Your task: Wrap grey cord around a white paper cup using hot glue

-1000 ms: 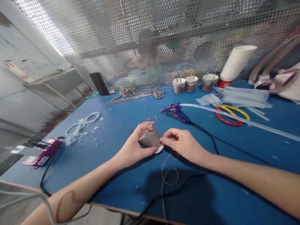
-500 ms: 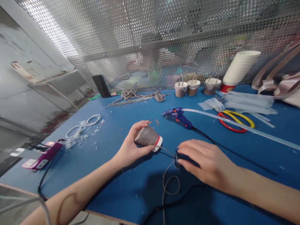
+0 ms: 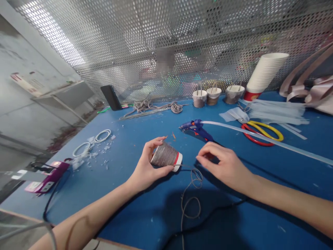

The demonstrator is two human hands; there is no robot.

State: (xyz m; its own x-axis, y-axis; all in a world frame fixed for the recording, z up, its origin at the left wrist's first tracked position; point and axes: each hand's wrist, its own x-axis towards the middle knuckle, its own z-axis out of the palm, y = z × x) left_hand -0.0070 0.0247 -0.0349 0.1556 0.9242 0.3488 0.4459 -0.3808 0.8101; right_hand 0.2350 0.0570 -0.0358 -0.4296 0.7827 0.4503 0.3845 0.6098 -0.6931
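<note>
A paper cup, tipped on its side, is wrapped with grey cord up to a red band near its white rim. My left hand grips the cup, the thumb near its rim over the cord's edge. From there the loose cord runs off and lies in loops on the table. My right hand hovers right of the cup, thumb and forefinger drawn together with nothing visible between them. Just behind it lies a blue glue gun with a clear glue stick in its back, its handle end partly hidden.
Scissors and pale translucent strips lie at the right. Along the back stand several cord-wrapped cups, a stack of paper cups, cord bundles and a phone. A purple power strip and white rings are left.
My right hand has lifted away from the cord loops and moved toward the glue gun, its fingers now curled. The cord has slackened into a loop. My left hand keeps hold of the cup.
</note>
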